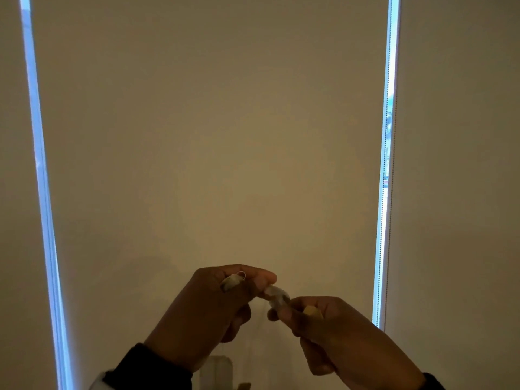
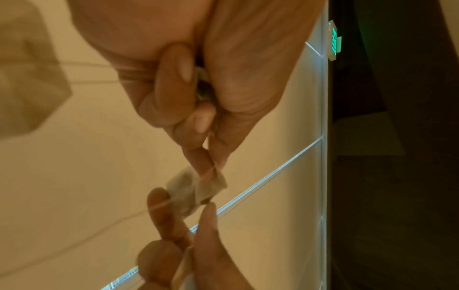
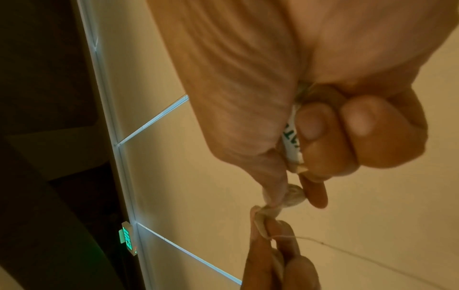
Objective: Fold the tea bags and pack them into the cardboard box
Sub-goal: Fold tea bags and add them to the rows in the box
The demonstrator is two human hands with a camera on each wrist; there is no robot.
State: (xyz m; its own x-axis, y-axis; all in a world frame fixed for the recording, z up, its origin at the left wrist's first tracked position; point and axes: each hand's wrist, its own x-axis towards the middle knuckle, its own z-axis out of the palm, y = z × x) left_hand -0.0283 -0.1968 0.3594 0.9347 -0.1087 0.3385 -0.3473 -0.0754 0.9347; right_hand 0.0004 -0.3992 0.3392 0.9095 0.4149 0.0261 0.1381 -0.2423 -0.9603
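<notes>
Two hands pinch one tea bag (image 1: 277, 297) at lower centre of the head view: left hand (image 1: 216, 308) on its upper end, right hand (image 1: 332, 330) on its lower end, a paper tag (image 3: 293, 141) tucked under curled fingers. Judged light, soft, tearable: hold by folded edges, not the string (image 2: 206, 172). Cardboard box not visible.

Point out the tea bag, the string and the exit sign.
tea bag (image 2: 196, 186): left wrist view, on the middle of the pouch.
string (image 3: 308, 237): right wrist view, on the taut stretch by the fingers.
exit sign (image 2: 336, 42): left wrist view, on its green lettering.
</notes>
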